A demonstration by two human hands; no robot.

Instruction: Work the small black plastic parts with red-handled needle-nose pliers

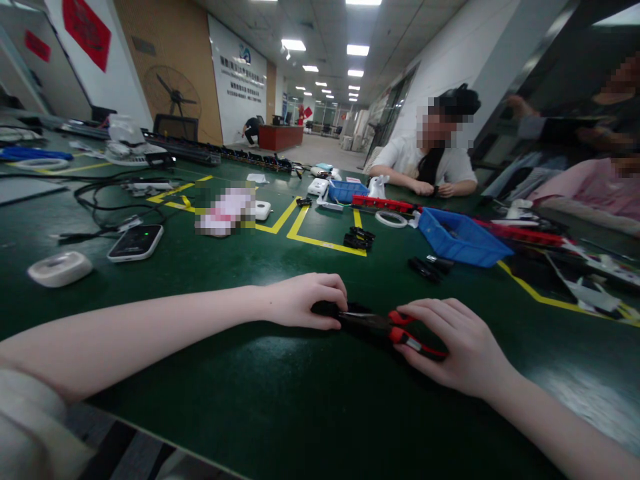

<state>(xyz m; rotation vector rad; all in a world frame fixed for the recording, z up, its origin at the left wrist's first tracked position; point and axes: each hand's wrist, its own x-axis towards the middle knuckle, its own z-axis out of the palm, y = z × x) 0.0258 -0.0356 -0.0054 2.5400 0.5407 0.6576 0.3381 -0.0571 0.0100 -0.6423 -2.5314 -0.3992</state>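
Observation:
My right hand (457, 340) is closed around the red handles of a pair of needle-nose pliers (393, 325), which point left. The pliers' dark jaws reach a small black part (325, 309) held between the fingers and thumb of my left hand (305, 300). Much of that part is covered by my fingers, so its kind cannot be made out. Both hands are low over the green table (240, 400). Beyond them lie black parts (359, 238) by a yellow tape line, and more black pieces (430, 268) further right.
A blue bin (463, 239) stands right of centre, with a white tape ring (391, 219) beside it. At left are a white-edged device (136, 243), a white rounded object (60, 269) and black cables (95, 200). A person (425, 160) sits across the table.

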